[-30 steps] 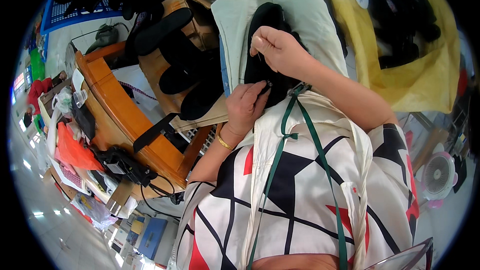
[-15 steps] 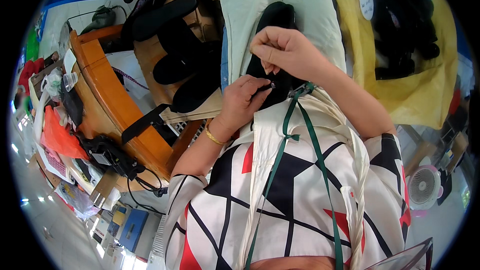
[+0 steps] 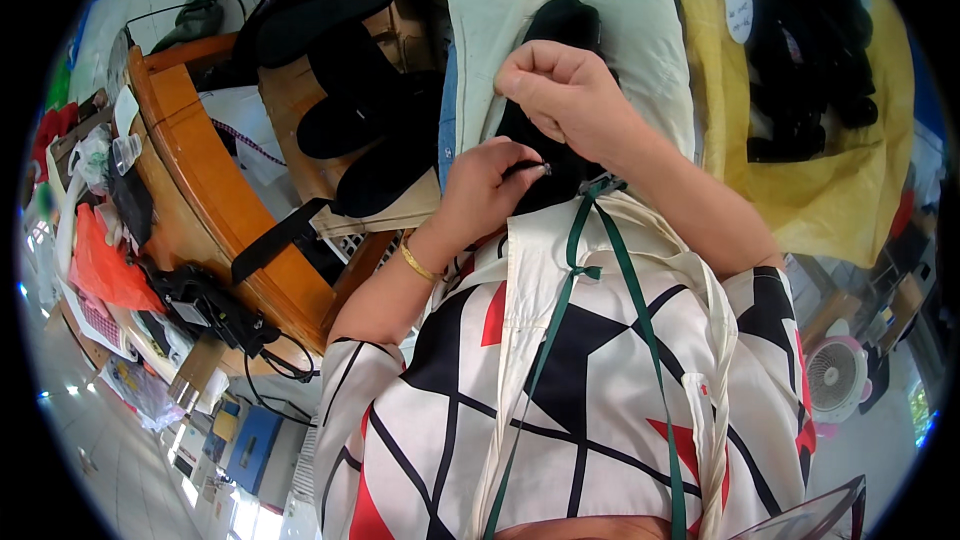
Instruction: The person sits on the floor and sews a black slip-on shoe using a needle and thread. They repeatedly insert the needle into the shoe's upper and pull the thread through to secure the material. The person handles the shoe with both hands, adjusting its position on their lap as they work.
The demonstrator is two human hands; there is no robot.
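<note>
Pale floor tiles and a cluttered workroom spread around the person, with a brown wooden table (image 3: 205, 155) on the left, a red plastic bag (image 3: 105, 265) among the clutter beyond it, and a small fan (image 3: 838, 378) low on the right. Just in front of the person's cream apron (image 3: 530, 275) lies a white cloth (image 3: 645, 35), and on it rests a black shoe (image 3: 562, 18), its toe end pointing away from the body.

The left hand (image 3: 480, 190) is at the near part of that shoe, thumb and forefinger pinched on its dark material, with a small shiny piece (image 3: 546, 169) right at the fingertips. The right hand (image 3: 567, 100) hangs above the middle of the shoe, fingers curled in and thumb pressed to the forefinger; I cannot tell whether anything thin is held there.

Compared with a second ago, the left fingers have drawn together into a tighter pinch — they were spread more loosely over the shoe — while the right hand stays raised over it. That suggests the work remains on this one spot.

More black shoes (image 3: 385, 180) lie by a cardboard box (image 3: 282, 105) to the left, and a yellow bag (image 3: 840, 215) stands on the right, holding dark items.
</note>
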